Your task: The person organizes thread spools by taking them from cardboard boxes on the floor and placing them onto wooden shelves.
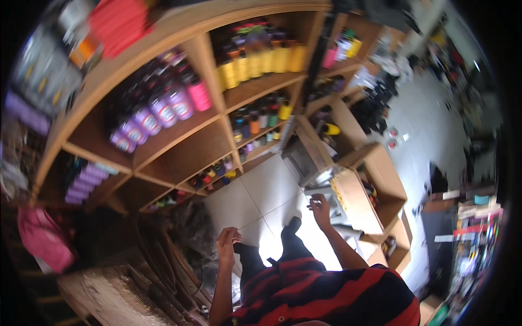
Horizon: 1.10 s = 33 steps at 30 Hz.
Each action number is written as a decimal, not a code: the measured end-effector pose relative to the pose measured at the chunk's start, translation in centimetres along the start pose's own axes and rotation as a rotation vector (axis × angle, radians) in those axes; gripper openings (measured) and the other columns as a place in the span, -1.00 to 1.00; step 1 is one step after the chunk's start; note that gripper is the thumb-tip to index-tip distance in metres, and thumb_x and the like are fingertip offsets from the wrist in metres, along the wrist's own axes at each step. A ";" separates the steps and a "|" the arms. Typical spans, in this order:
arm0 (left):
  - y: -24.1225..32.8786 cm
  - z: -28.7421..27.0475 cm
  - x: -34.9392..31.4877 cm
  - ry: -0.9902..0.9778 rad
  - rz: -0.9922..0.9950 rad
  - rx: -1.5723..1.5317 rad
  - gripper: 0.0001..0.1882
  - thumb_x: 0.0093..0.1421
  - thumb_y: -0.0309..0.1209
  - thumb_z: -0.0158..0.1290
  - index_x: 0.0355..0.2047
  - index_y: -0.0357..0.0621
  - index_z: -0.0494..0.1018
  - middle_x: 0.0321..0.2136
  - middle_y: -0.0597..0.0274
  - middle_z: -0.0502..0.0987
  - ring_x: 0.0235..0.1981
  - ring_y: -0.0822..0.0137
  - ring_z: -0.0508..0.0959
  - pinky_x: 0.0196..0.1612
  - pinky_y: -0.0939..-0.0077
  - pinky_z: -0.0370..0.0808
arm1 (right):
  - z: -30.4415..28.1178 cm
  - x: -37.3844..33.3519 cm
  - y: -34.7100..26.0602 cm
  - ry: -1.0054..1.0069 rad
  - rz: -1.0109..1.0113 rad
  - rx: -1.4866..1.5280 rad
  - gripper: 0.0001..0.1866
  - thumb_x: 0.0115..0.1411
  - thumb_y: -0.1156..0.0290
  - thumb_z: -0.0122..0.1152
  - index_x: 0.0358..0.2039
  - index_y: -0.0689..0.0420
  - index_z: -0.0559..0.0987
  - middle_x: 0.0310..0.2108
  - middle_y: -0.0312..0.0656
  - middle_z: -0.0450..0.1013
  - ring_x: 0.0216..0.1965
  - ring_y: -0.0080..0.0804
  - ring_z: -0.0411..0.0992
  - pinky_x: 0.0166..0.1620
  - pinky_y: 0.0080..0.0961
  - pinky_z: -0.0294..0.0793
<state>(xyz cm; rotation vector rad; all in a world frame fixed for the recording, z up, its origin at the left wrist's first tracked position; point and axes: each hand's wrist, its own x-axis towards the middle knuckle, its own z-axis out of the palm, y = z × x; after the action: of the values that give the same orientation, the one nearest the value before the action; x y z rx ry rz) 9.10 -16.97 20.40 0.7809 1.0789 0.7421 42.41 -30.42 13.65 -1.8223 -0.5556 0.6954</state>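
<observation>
One grip, the left hand point(227, 239), is too blurred to tell; the right hand point(320, 206) hangs released.

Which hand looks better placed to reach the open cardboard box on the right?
Probably the right: the right hand is out on the same side as the cardboard box and nearer it, while the left hand is farther off, to the left.

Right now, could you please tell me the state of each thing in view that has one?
Left hand: loosely curled, nothing visibly held
Right hand: partly open, nothing visibly held
Purple containers: upright, side by side
Yellow containers: upright, grouped together
Wooden shelf: open-fronted, partly filled
Cardboard box: open, things inside
</observation>
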 end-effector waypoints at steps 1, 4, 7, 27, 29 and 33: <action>0.0 0.1 -0.2 -0.037 -0.014 0.043 -0.84 0.26 -0.41 -0.03 -0.34 -0.24 0.48 -0.51 0.25 0.50 -0.47 0.44 0.52 -0.36 0.60 0.43 | -2.5 -2.1 0.3 0.079 0.034 -0.005 -0.73 0.22 0.46 0.11 -0.08 0.24 0.39 -0.22 -0.13 0.40 -0.38 -0.35 0.54 -0.39 -0.55 0.54; 0.1 1.4 -1.2 -0.139 -0.056 0.187 -0.81 0.28 -0.34 -0.04 -0.32 -0.21 0.47 -0.49 0.26 0.50 -0.47 0.48 0.51 -0.36 0.65 0.42 | -9.8 -7.6 1.0 0.304 0.171 0.135 -0.76 0.21 0.46 0.10 -0.12 0.23 0.42 -0.25 -0.14 0.44 -0.41 -0.39 0.55 -0.42 -0.56 0.51; 0.8 6.1 -1.1 -0.222 -0.055 0.325 -0.79 0.29 -0.31 -0.05 -0.30 -0.20 0.47 -0.49 0.28 0.50 -0.47 0.51 0.51 -0.36 0.66 0.42 | -16.6 -11.5 4.3 0.414 0.132 0.142 -0.74 0.22 0.43 0.09 -0.11 0.23 0.38 -0.26 -0.16 0.40 -0.42 -0.40 0.51 -0.40 -0.54 0.51; -3.9 43.0 2.9 -0.668 -0.124 0.164 -0.80 0.32 -0.30 -0.06 -0.36 -0.16 0.40 -0.80 0.47 0.18 -0.81 0.57 0.15 -0.71 0.62 0.10 | -30.3 -13.8 4.2 0.775 0.180 0.605 -0.70 0.28 0.35 0.04 -0.04 0.24 0.38 -0.18 -0.10 0.42 -0.25 -0.31 0.51 -0.23 -0.44 0.54; -4.3 44.0 4.9 -0.696 -0.175 0.097 -0.73 0.34 -0.23 -0.10 -0.42 -0.12 0.37 -0.82 0.50 0.12 -0.83 0.59 0.07 -0.74 0.63 0.00 | -31.1 -13.1 3.5 0.812 0.144 0.583 -0.70 0.29 0.34 0.03 -0.04 0.24 0.38 -0.17 -0.10 0.42 -0.24 -0.30 0.51 -0.22 -0.43 0.54; -6.1 46.3 12.1 -0.714 -0.124 0.189 -0.70 0.33 -0.22 -0.10 -0.44 -0.15 0.43 -0.83 0.47 0.13 -0.85 0.61 0.03 -0.76 0.63 -0.09 | -32.3 -12.2 2.2 0.932 0.168 0.588 -0.63 0.27 0.30 0.07 -0.01 0.26 0.38 -0.15 -0.06 0.44 -0.24 -0.31 0.51 -0.20 -0.48 0.52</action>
<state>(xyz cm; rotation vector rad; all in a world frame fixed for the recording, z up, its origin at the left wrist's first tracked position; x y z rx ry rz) 57.22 -18.58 22.25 1.0254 0.5411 0.2131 56.00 -60.87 22.81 -1.4191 0.3912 0.0362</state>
